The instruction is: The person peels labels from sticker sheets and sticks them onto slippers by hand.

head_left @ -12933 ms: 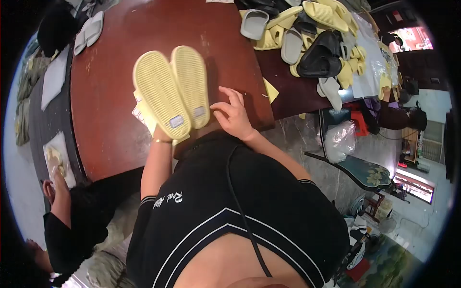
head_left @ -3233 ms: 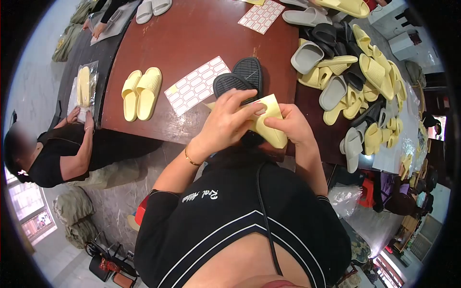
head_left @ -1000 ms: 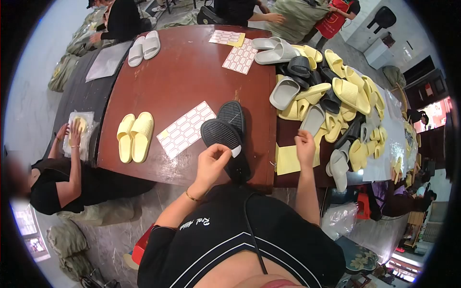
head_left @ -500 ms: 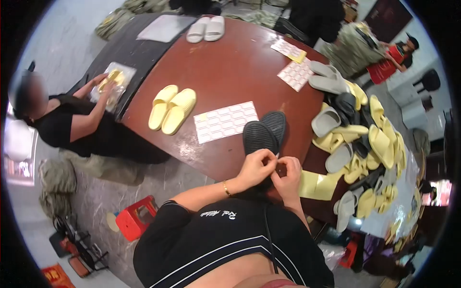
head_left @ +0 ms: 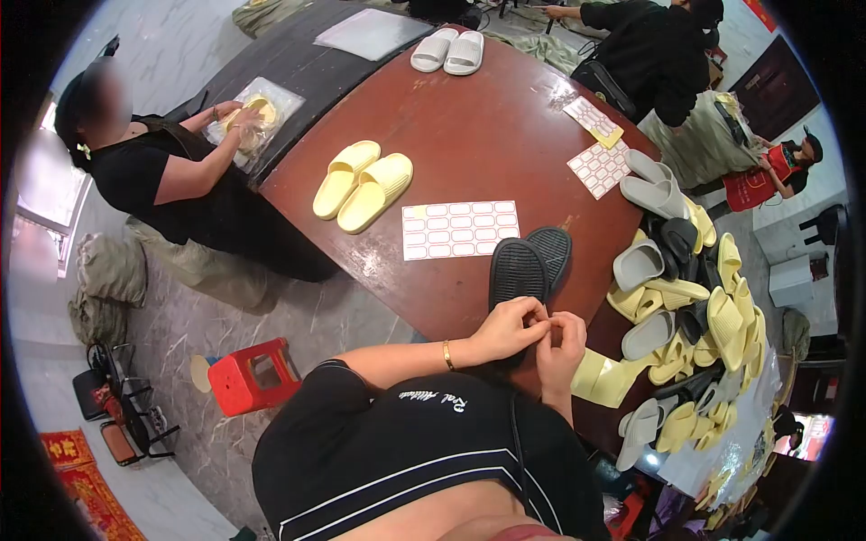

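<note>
Pinched fingertips bring my left hand and my right hand together in front of my chest. Anything between the fingers is too small or hidden to make out. Just beyond the hands lies a pair of black slippers, one partly over the other, the near ends covered by my hands. A white sheet of red-outlined labels is left of the slippers. Close to my right hand is a yellow sheet of paper. Farther left a pair of yellow slippers rests on the reddish-brown table.
Grey and yellow slippers are heaped on the right. White slippers and more label sheets lie toward the back. At left a person handles bagged yellow slippers. A red stool stands on the floor.
The view has shifted, so the table and slippers appear farther right and slightly higher. My hands stay pinched together near the black slippers. At the back right, more of another person shows.
</note>
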The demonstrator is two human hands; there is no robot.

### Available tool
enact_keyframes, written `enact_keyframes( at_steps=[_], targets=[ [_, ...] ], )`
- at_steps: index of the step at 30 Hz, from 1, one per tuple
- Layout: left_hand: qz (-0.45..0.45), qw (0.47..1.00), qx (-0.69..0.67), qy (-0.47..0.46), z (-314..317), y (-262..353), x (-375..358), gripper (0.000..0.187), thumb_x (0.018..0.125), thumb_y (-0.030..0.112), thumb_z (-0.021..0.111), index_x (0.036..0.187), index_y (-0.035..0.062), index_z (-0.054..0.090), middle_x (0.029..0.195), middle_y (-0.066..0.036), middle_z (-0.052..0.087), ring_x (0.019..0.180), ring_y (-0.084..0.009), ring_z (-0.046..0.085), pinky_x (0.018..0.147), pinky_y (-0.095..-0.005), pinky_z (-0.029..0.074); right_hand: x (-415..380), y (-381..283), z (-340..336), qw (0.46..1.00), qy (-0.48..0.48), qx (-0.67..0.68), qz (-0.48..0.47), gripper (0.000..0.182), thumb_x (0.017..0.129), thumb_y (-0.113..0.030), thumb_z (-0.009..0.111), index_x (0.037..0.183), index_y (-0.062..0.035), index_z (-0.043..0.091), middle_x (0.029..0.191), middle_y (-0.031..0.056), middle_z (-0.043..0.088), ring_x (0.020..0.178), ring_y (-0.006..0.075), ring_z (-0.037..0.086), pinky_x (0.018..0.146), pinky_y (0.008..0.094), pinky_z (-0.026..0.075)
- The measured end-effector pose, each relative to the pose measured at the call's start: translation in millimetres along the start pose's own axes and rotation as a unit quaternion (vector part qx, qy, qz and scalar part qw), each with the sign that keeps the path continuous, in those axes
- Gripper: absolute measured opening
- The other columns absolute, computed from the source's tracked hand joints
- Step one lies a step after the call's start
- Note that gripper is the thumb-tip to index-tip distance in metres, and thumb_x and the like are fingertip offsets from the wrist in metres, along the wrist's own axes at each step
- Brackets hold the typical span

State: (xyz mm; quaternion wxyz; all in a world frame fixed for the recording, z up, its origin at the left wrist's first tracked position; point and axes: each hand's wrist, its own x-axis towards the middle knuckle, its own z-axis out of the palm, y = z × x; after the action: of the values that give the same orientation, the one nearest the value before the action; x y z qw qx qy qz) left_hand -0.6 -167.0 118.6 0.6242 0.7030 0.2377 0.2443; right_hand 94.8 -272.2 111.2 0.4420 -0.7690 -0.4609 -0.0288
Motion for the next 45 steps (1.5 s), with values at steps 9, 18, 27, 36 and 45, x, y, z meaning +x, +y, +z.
enact_keyframes(
  at_steps=[9, 18, 27, 36, 45],
  targets=[
    [-0.023, 0.997, -0.032, 0.066, -24.1, -23.3, 4.1, 0.011, 0.087, 0.007, 0.062, 0.096, 0.0013, 0.062, 0.088, -0.001, 0.062, 0.082, -0.0082, 0.057, 0.074, -0.0236, 0.047, -9.8, 49.4, -23.2, 0.896, 0.084, 0.324, 0.294, 0.006, 0.088, 0.0, 0.058, 0.093, 0.0016, 0.058, 0.093, 0.0043, 0.061, 0.084, 0.011, 0.058, 0.078, 0.0234, 0.046],
    [-0.157, 0.974, -0.101, 0.13, -38.5, -104.0, -19.3, 0.034, 0.084, 0.008, 0.064, 0.115, -0.0011, 0.053, 0.104, -0.007, 0.059, 0.09, -0.0132, 0.057, 0.079, -0.0261, 0.047, -46.9, 90.2, -11.7, 0.721, 0.018, 0.523, 0.455, 0.007, 0.089, -0.003, 0.057, 0.095, -0.0035, 0.059, 0.106, 0.0079, 0.063, 0.087, 0.0125, 0.058, 0.079, 0.0253, 0.046],
    [-0.397, 0.899, -0.1, -0.157, -20.3, -150.9, -35.5, 0.034, 0.089, 0.015, 0.06, 0.116, -0.0035, 0.054, 0.101, -0.007, 0.061, 0.085, -0.0139, 0.057, 0.074, -0.0259, 0.047, -80.7, 102.1, 27.4, 0.713, -0.12, 0.503, 0.474, 0.008, 0.087, -0.005, 0.061, 0.095, -0.0032, 0.063, 0.127, 0.0086, 0.054, 0.087, 0.0067, 0.053, 0.077, 0.0212, 0.044],
    [-0.33, 0.896, -0.291, -0.059, -15.5, -108.6, -14.7, 0.036, 0.096, 0.016, 0.052, 0.126, -0.004, 0.048, 0.117, -0.01, 0.058, 0.107, -0.0173, 0.054, 0.096, -0.0305, 0.042, -53.0, 93.7, 27.0, 0.704, -0.094, 0.529, 0.464, 0.016, 0.089, -0.011, 0.061, 0.103, -0.003, 0.06, 0.109, 0.0044, 0.062, 0.092, 0.0094, 0.058, 0.078, 0.0223, 0.047],
    [-0.354, 0.843, -0.405, -0.02, -9.5, -102.6, -8.5, 0.033, 0.096, 0.012, 0.048, 0.126, -0.0001, 0.046, 0.117, -0.009, 0.059, 0.107, -0.0188, 0.056, 0.094, -0.034, 0.045, -55.2, 93.7, 18.9, 0.679, -0.017, 0.524, 0.514, 0.004, 0.091, -0.011, 0.059, 0.095, -0.0089, 0.058, 0.086, 0.0005, 0.062, 0.078, 0.0105, 0.058, 0.071, 0.0251, 0.047]
  ],
)
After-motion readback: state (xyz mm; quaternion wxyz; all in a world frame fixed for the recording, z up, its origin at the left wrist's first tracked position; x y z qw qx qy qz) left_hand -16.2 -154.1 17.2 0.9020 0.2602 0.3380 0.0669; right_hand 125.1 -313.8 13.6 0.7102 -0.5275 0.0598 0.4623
